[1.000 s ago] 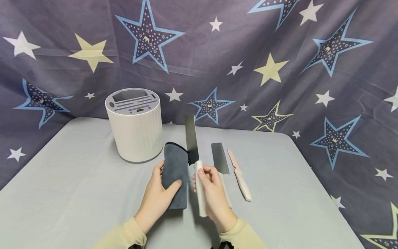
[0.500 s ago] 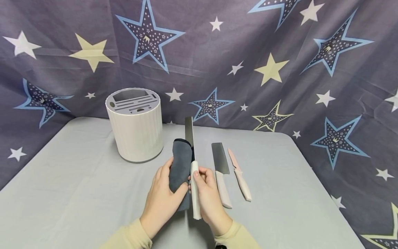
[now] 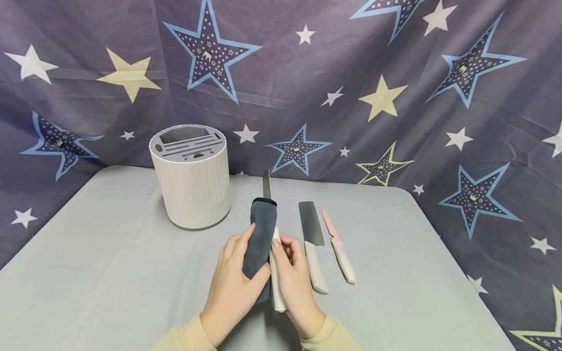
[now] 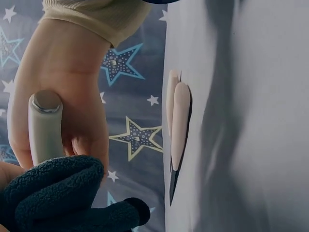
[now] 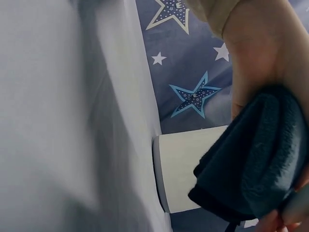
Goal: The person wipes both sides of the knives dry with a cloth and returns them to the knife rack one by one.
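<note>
My left hand (image 3: pixel 234 280) grips a folded dark grey cloth (image 3: pixel 262 229), thumb on its near face. In my right hand (image 3: pixel 298 282) is the white handle of a knife (image 3: pixel 275 287), held upright in front of me. The cloth lies against the blade and covers most of it; only the tip end shows above the cloth. In the left wrist view the fuzzy folds of the cloth (image 4: pixel 63 193) sit beside the white handle (image 4: pixel 46 125). The right wrist view shows the cloth (image 5: pixel 256 159) bunched in the left hand, the blade mostly hidden.
To the right on the grey table (image 3: pixel 395 292) lie a cleaver (image 3: pixel 312 229) with a white handle and a small knife (image 3: pixel 342 258) with a pink blade. A round white knife block (image 3: pixel 193 190) with a slotted grey top stands at the back left. A star-patterned curtain (image 3: pixel 281 87) hangs behind.
My left hand and the cloth have moved right, and the cloth now wraps over the blade. The knife has turned, its blade showing narrower. The cleaver's handle has come into view.
</note>
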`<state>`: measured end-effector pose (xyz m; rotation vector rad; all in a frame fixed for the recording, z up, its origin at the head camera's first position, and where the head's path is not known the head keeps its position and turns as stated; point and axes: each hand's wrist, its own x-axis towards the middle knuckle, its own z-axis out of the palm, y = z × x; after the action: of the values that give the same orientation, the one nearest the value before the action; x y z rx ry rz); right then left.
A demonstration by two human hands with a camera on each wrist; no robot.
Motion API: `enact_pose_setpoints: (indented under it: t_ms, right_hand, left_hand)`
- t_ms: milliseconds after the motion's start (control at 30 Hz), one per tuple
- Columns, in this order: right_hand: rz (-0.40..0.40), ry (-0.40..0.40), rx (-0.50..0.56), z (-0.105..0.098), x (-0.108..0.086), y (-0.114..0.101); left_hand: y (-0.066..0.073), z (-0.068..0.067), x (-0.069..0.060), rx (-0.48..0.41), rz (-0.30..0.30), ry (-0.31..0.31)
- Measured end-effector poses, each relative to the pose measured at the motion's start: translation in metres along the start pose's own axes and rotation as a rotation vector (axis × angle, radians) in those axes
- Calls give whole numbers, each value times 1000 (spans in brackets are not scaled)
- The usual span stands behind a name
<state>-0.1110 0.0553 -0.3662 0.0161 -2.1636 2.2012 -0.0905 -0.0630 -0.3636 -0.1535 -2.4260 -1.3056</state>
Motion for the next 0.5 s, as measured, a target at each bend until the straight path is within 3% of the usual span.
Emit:
enact_pose_setpoints:
  t_ms: [200,500]
  right_hand:
    - [-31,29,-19,1,-1,1]
    - [-42,61,-3,1,4,2]
  left_hand:
    - [4,0,-1,-24,-25,-16]
    - [6,2,-6,-36,2,-2]
